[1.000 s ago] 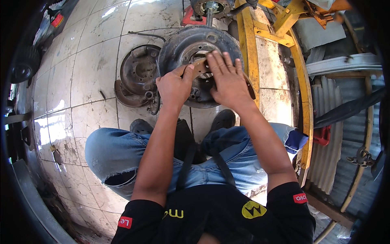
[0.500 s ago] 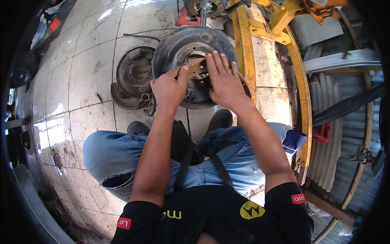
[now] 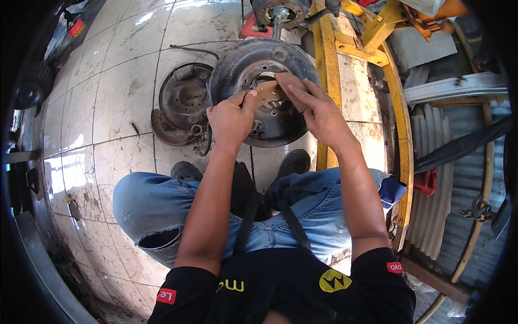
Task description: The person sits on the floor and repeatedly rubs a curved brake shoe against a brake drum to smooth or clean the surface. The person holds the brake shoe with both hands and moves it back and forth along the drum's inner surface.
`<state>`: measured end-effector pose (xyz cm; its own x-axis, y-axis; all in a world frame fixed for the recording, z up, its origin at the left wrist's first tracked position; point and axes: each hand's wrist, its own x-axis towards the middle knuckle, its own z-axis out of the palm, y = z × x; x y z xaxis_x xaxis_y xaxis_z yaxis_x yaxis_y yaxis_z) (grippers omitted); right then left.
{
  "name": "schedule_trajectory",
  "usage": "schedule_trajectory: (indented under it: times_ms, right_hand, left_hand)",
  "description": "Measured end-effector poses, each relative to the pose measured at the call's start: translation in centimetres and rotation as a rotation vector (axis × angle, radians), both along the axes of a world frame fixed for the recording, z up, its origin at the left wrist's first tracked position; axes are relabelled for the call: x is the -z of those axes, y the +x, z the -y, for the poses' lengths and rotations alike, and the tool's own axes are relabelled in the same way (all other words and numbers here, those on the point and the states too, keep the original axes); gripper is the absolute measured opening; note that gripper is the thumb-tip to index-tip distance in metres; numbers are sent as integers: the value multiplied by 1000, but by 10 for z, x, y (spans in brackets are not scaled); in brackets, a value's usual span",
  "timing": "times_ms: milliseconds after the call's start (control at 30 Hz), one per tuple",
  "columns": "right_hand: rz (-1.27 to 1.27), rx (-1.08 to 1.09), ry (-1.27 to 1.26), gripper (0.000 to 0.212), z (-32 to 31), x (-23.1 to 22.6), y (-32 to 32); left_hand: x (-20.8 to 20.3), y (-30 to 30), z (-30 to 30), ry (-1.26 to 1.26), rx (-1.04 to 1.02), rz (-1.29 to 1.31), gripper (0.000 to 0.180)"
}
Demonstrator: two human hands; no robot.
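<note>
My left hand is closed round one end of a curved brown brake shoe with small holes in its lining. It holds the shoe over a large dark round brake drum. Pinched in my right hand is a brown sheet of sandpaper, tilted up at the shoe's right part. The sheet and my fingers cover that end of the shoe. Left of the drum, a brake backing plate lies on the tiles, with another curved brake shoe at its lower edge.
A yellow metal frame stands close on the right. Beyond the drum is a hub on a shaft beside a red stand. A black hose lies on the tiled floor. Corrugated sheets lean at far right.
My right hand, flat on the shoe before, has moved right and lifted, and the sandpaper now shows in its fingers. My left hand still holds the shoe. The whole view has shifted slightly.
</note>
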<state>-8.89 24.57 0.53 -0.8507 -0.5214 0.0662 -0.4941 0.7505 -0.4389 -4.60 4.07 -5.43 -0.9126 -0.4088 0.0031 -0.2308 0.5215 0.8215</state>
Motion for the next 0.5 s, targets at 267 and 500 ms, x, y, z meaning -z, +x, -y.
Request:
schedule_trajectory:
  times_ms: [267, 500]
  right_hand:
    - [88, 260, -463, 62, 11, 1, -2]
    - [-119, -20, -183, 71, 27, 13, 2]
  left_hand:
    - [7, -2, 1, -75, 8, -39, 37]
    - [4, 0, 0, -77, 20, -26, 39]
